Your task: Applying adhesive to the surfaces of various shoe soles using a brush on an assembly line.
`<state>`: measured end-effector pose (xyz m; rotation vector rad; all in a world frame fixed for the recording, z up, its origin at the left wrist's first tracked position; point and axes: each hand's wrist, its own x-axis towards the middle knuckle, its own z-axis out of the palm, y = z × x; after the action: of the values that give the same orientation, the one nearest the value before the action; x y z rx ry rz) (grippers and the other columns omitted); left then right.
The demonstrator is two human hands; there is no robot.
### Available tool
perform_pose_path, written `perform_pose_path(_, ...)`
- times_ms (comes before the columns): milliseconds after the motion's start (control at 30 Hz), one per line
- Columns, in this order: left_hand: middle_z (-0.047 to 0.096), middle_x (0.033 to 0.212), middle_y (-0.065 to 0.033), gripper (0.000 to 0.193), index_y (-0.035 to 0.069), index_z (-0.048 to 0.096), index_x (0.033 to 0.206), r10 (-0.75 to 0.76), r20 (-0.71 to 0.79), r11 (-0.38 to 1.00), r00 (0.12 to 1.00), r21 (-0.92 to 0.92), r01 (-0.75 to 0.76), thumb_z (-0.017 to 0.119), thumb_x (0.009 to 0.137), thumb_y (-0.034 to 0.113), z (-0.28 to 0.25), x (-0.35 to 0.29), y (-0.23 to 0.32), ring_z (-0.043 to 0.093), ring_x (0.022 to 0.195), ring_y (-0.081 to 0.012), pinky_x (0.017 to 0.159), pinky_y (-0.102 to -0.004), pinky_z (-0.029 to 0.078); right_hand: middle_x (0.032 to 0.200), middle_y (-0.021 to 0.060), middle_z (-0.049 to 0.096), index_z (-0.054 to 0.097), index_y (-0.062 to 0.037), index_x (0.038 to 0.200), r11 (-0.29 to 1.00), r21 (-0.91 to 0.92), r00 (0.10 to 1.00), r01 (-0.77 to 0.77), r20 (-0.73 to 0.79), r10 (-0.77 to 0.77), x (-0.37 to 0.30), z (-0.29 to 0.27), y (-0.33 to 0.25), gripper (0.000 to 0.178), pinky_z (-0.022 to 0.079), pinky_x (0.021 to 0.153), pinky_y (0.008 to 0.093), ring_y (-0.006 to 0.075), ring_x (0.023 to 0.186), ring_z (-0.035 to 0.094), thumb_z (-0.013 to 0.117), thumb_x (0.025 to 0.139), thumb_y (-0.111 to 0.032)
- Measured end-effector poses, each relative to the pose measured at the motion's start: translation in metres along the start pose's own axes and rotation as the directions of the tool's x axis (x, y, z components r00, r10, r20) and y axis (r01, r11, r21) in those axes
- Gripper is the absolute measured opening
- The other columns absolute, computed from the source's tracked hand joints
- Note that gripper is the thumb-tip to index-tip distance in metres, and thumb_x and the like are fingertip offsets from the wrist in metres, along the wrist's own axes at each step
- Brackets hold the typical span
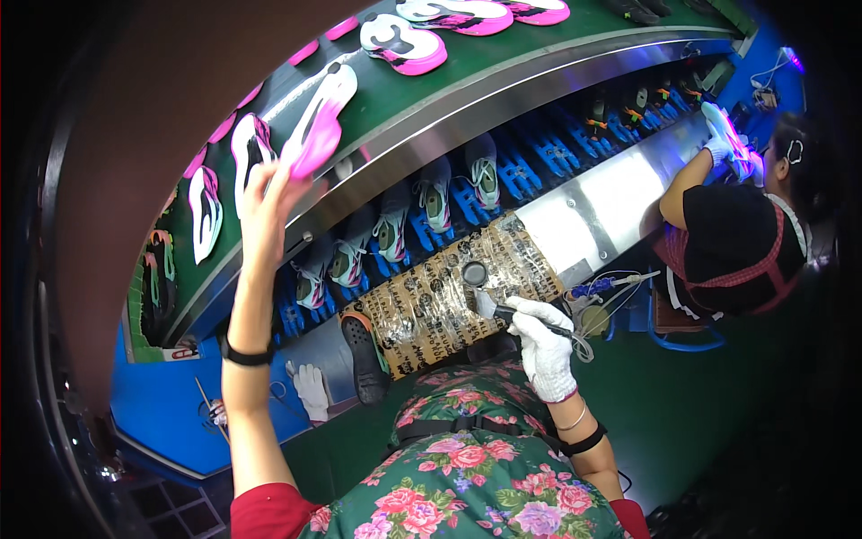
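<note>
My bare left hand (267, 202) is raised over the green upper belt, its fingers partly smeared by motion. It grips the lower end of a pink and white shoe sole (321, 121), which tilts up toward the far side. My right hand (543, 350), in a white knitted glove, is closed around a dark-handled brush (507, 314) whose pale flat tip points left. That tip hangs near a small round black pot (474, 274) on a ledge covered with cardboard and clear tape (422, 310). A dark clog-like shoe (363, 359) stands beside the cardboard's left edge.
More pink and white soles (404, 45) lie along the green belt (489, 54). Below its metal edge, several white shoe uppers (435, 196) sit among blue racks (552, 157). A co-worker (741, 234) sits at right under purple light. A white glove (312, 391) lies at lower left.
</note>
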<state>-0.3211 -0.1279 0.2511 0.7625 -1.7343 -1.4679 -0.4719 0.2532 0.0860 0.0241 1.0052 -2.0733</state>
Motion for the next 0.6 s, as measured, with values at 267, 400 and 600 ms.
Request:
perform_pose_path(267, 0.046, 0.145, -0.0149, 0.093, 0.011, 0.025, 0.162, -0.02, -0.237, 0.997, 0.971, -0.082, 0.0, 0.07, 0.083, -0.007, 0.048, -0.141, -0.031, 0.056, 0.128, -0.0259, 0.107, -0.0395, 0.047, 0.113, 0.0206, 0.073, 0.071, 0.0069, 0.108, 0.999, 0.048, 0.991, 0.016, 0.134, -0.023, -0.013, 0.048, -0.047, 0.023, 0.06, 0.081, 0.0324, 0.0251, 0.094, 0.073, 0.065, 0.086, 0.011)
perform_pose_path(400, 0.063, 0.128, -0.008, 0.057, 0.007, 0.045, 0.147, -0.283, -0.249, 0.872, 0.926, -0.469, 0.14, 0.066, 0.096, 0.02, 0.063, -0.119, -0.059, 0.059, 0.122, -0.0179, 0.108, -0.0382, 0.044, 0.114, 0.0212, 0.072, 0.07, 0.0075, 0.107, 0.999, -0.014, 0.978, 0.047, 0.205, -0.044, -0.013, 0.069, -0.053, 0.022, 0.061, 0.083, 0.0339, 0.0258, 0.096, 0.073, 0.068, 0.085, 0.008)
perform_pose_path(600, 0.067, 0.114, -0.009, 0.06, 0.001, 0.05, 0.138, -0.256, -0.016, 0.85, 0.967, -0.481, 0.216, 0.056, 0.078, 0.006, 0.047, -0.115, -0.076, 0.069, 0.095, -0.0189, 0.083, -0.0311, 0.057, 0.117, 0.0232, 0.071, 0.07, 0.009, 0.107, 0.984, -0.078, 0.904, 0.161, 0.411, -0.115, -0.017, 0.109, -0.06, 0.021, 0.06, 0.087, 0.0323, 0.0258, 0.102, 0.072, 0.067, 0.086, 0.008)
